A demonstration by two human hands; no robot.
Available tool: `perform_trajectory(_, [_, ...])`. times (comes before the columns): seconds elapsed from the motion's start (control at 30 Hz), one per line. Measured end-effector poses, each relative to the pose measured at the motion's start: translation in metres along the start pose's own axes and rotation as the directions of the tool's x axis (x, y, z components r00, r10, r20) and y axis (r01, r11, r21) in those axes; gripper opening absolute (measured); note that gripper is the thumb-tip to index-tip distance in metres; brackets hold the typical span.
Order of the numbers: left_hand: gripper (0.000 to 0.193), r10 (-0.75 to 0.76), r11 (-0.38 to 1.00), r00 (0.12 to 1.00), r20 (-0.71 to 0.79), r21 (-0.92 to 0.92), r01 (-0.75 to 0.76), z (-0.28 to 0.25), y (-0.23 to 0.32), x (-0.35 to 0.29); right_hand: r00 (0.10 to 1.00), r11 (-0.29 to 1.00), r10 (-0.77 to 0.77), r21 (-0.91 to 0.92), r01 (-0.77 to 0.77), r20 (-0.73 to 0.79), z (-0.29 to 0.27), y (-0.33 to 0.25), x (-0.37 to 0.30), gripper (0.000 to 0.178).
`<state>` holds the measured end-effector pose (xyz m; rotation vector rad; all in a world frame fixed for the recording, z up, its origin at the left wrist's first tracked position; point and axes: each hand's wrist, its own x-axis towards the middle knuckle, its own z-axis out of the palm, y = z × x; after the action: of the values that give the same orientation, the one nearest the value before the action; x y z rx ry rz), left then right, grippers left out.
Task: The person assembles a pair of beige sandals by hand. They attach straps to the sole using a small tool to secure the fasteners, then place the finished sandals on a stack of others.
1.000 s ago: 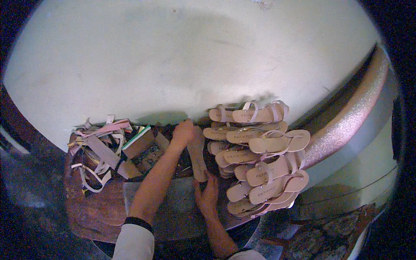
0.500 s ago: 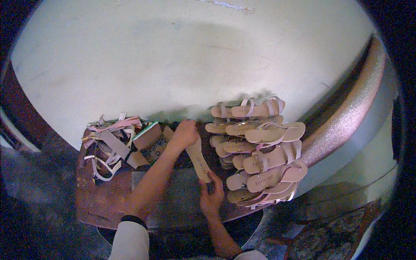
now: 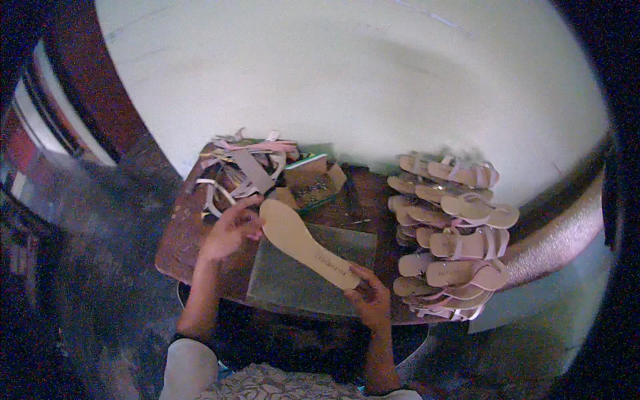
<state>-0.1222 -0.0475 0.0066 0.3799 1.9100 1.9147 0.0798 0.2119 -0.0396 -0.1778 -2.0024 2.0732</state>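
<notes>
A tan sandal insole (image 3: pixel 297 235), wide at one end and dark-printed near the other, slants over the table. My right hand (image 3: pixel 371 298) pinches its narrow heel end between thumb and fingers. At the wide toe end, my left hand (image 3: pixel 228 233) has its fingers apart and slightly bent, right beside the insole's edge, with nothing plainly in them. Behind that hand lies a tangled pile of straps (image 3: pixel 253 175) in pink, grey and white. Beneath the insole is a flat dark grey slab (image 3: pixel 283 283).
An open cardboard box (image 3: pixel 313 179) holding small pieces stands beside the straps. Finished-looking tan sandals (image 3: pixel 460 243) are stacked high along the right of the brown table (image 3: pixel 177 247). A pale wall (image 3: pixel 360 87) rises behind, and a thick shiny roll (image 3: pixel 560 227) leans at the right.
My left hand has come back from the box area to the insole's toe end. The insole has tilted further across, still in my right hand. The whole view has swung left.
</notes>
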Motion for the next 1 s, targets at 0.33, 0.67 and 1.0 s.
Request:
perform_trajectory(0.33, [0.033,-0.141,0.984,0.988,-0.065,-0.118,0.132,-0.024,-0.075,-0.080,0.993,0.961,0.104,-0.250,-0.117,-0.063,0.009,0.023,0.007,0.037])
perform_trajectory(0.67, [0.025,-0.199,0.979,0.977,0.083,-0.036,0.202,-0.038,-0.091,-0.074,0.977,0.824,0.167,-0.526,-0.211,-0.131,0.002,0.029,0.021,0.028])
perform_trajectory(1.0, [0.025,-0.177,0.982,0.978,-0.107,0.054,0.184,-0.067,-0.066,-0.066,0.985,0.733,0.112,-0.659,-0.171,-0.130,0.001,-0.003,0.065,0.017])
